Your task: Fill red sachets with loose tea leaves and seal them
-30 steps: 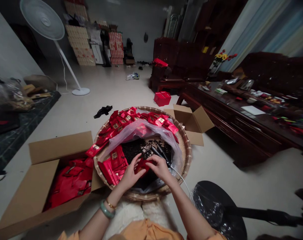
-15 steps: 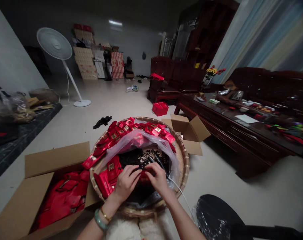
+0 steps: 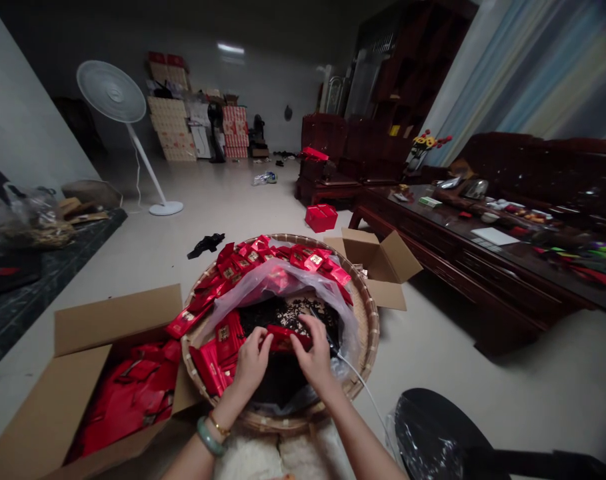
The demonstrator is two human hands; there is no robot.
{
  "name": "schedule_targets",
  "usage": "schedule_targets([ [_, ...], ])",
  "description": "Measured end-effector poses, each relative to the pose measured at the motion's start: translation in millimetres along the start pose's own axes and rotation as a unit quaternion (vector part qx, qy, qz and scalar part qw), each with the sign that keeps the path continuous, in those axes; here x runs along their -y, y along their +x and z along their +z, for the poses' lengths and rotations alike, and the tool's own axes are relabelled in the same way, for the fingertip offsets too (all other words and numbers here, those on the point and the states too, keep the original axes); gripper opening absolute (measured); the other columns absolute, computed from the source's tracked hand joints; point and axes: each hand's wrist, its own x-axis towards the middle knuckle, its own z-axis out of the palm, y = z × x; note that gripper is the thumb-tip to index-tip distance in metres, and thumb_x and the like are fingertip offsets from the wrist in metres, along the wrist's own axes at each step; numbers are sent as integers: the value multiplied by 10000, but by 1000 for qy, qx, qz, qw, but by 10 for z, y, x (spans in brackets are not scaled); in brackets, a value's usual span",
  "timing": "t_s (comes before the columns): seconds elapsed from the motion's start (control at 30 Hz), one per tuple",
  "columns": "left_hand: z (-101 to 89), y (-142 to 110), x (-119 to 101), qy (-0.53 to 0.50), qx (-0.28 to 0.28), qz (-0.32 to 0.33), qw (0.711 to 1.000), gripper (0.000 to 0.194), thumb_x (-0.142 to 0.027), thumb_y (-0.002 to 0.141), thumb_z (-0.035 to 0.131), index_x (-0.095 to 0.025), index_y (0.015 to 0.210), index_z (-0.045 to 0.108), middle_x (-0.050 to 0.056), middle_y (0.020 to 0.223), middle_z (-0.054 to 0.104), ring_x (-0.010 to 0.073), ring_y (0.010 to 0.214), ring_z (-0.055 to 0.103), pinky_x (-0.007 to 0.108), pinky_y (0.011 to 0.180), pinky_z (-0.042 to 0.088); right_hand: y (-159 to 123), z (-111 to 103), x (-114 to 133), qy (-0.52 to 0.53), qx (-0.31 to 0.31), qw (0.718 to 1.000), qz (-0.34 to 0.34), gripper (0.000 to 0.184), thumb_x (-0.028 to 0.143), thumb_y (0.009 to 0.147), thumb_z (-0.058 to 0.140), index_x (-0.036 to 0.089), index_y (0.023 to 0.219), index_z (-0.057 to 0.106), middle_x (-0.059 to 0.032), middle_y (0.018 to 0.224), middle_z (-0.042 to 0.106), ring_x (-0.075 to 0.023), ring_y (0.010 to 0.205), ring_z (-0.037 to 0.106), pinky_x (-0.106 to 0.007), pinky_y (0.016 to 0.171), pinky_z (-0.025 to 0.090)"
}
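Center of frame: left hand (image 3: pixel 251 373) and right hand (image 3: pixel 315 357) pinch a red packet (image 3: pixel 285 337) between them, held above dark tea (image 3: pixel 283 383) in a woven basket (image 3: pixel 367 333).

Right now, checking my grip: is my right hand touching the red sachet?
Touching: in the head view, the right hand has its fingers on the red sachet.

A white standing fan (image 3: pixel 111 92) rises from the pale floor (image 3: pixel 263 207), near stacked cardboard cartons (image 3: pixel 169 127) by the far wall. A small red box (image 3: pixel 321 217) sits just in front of a dark wooden sofa (image 3: pixel 327 143), beside a long wooden desk (image 3: pixel 483 267) crowded with small items, below striped curtains (image 3: pixel 513 67).
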Motion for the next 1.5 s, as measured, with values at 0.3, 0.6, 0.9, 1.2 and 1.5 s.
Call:
schedule_targets([
  [0.3,155,80,-113,-247,-10,-207,947,387,-528,701,593,-149,775,562,-25,581,528,114,488,482,193,392,373,-220,262,-210,430,-33,873,226,723,536,656,685,271,1268,407,-92,1226,560,-241,1091,559,-443,923,445],
  [0.6,116,31,-329,-400,184,-217,871,411,-330,750,556,-109,1094,598,56,746,635,139,637,560,214,507,410,133,326,-175,567,-102,772,269,564,717,618,596,269,960,573,-42,1005,651,-251,1038,589,-477,935,423],
  [0.9,112,52,-279,-281,214,-179,918,364,-466,756,579,-115,760,675,33,650,632,156,616,537,261,592,429,92,336,-137,517,-42,814,260,689,812,584,504,256,980,593,-57,974,651,-246,970,609,-452,920,436],
  [1.2,52,72,-357,-285,219,-189,914,410,-489,760,590,-152,965,699,50,979,707,261,1064,560,413,1036,315,230,214,-286,453,-117,837,283,586,741,777,305,236,821,599,-34,718,651,-219,743,635,-423,776,502],
  [1.5,131,-15,-180,-409,243,-235,847,419,-469,769,593,-134,1008,675,91,1136,649,241,1153,512,411,1058,296,248,255,-392,423,-172,838,298,617,767,756,289,212,711,555,1,515,565,-179,511,580,-326,543,487],
])
